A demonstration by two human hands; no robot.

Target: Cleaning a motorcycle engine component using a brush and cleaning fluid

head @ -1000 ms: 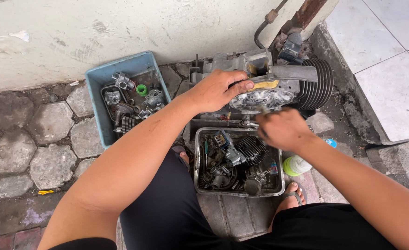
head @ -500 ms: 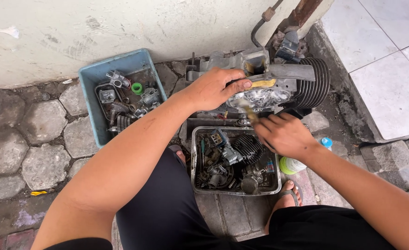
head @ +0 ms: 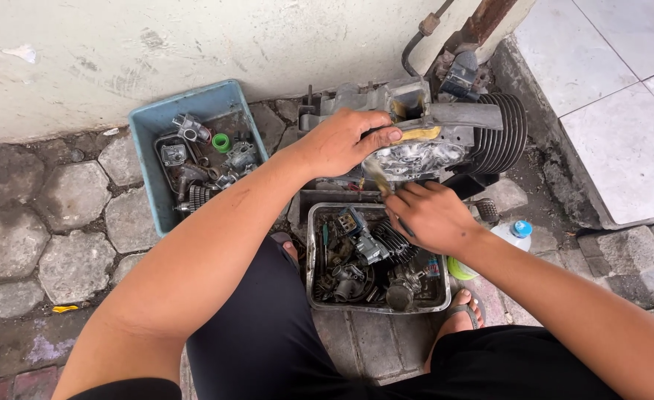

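My left hand presses flat on the finned engine block by the wall, steadying it, while my right hand, just below the block, grips a thin tool against its casing; prying next likely needs firm bracing.

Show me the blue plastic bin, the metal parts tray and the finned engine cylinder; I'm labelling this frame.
blue plastic bin (head: 143,141): head view, left wall.
metal parts tray (head: 311,259): head view, left rim.
finned engine cylinder (head: 503,133): head view, dark cooling fins.
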